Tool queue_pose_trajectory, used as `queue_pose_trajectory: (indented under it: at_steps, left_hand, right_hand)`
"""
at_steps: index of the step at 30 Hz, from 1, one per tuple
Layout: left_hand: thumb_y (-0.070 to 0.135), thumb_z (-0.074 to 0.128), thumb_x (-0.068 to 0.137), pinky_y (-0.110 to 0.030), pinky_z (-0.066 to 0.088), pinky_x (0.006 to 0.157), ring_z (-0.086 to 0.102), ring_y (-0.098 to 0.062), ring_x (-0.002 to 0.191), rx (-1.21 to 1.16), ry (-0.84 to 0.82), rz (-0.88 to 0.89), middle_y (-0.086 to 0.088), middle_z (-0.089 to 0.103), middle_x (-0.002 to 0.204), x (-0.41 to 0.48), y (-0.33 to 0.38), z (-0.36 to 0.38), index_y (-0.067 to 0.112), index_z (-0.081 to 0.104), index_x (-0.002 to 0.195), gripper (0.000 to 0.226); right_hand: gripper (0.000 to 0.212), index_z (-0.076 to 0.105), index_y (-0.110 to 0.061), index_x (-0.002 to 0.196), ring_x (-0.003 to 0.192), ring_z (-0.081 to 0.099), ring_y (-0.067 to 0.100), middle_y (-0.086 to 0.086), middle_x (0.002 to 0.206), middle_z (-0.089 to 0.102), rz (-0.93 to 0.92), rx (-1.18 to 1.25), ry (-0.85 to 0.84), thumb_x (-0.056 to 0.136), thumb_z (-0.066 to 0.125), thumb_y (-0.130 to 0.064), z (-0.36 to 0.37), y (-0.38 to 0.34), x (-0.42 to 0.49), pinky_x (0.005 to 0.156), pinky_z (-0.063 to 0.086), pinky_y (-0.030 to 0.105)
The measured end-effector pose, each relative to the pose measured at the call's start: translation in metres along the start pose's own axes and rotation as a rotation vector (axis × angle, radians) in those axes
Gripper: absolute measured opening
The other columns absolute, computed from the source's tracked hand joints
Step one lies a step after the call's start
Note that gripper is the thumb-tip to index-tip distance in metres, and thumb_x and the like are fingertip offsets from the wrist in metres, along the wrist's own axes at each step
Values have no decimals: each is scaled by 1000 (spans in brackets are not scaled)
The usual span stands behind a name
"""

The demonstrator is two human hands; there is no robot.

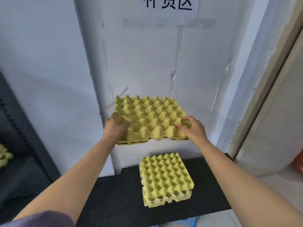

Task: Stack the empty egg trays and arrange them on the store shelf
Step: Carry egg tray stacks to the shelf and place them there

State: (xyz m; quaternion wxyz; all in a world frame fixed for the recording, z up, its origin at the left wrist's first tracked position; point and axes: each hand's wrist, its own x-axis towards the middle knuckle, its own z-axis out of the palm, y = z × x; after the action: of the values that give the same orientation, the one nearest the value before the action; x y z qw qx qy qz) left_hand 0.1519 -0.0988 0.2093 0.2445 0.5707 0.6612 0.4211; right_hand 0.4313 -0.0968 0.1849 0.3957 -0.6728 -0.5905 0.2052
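I hold a small stack of yellow egg trays [152,117] up in the air in front of a white wall. My left hand [115,126] grips its near left corner, thumb on top. My right hand [193,128] grips its near right corner, fingers curled over the rim. Below, a second stack of yellow egg trays [165,179] lies on a black surface [118,199]; its upper trays sit shifted against the lower ones.
A dark shelf unit [24,145] stands at the left, with more yellow trays [4,157] at the frame edge. A paper sign [168,5] hangs on the white wall. A door frame [265,104] and something red [298,164] lie to the right.
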Motion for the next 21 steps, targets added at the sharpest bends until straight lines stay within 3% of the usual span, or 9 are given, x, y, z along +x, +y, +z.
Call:
queue_pose_trajectory:
  at_steps: [8, 14, 19, 21]
  left_hand:
    - [51, 54, 64, -42, 43, 97, 49, -28, 118, -34, 167, 36, -8, 53, 128, -75, 27, -122, 19, 41, 136, 80]
    - [42, 66, 82, -30, 41, 83, 51, -24, 114, 65, 317, 29, -7, 49, 131, -99, 17, -207, 19, 52, 129, 55]
    - [42, 68, 81, -39, 43, 98, 49, -26, 118, 120, 464, 64, -10, 50, 131, -123, -4, -293, 15, 54, 126, 55]
    - [42, 68, 81, -34, 41, 98, 47, -23, 118, 135, 515, 83, -10, 43, 136, -134, -15, -327, 16, 54, 126, 54]
  right_hand:
    - [47, 54, -23, 126, 111, 52, 21, 9, 124, 53, -190, 144, -5, 85, 67, -42, 14, -96, -45, 85, 39, 28]
    - [47, 54, -22, 126, 112, 53, 21, 8, 123, 55, -307, 251, -34, 84, 67, -38, 46, -178, -69, 83, 35, 25]
    - [47, 54, -21, 126, 113, 53, 20, 8, 123, 56, -418, 331, -97, 84, 67, -37, 87, -255, -100, 86, 38, 26]
    - [47, 53, -22, 127, 114, 52, 19, 7, 125, 55, -456, 365, -124, 84, 67, -37, 107, -285, -117, 87, 37, 26]
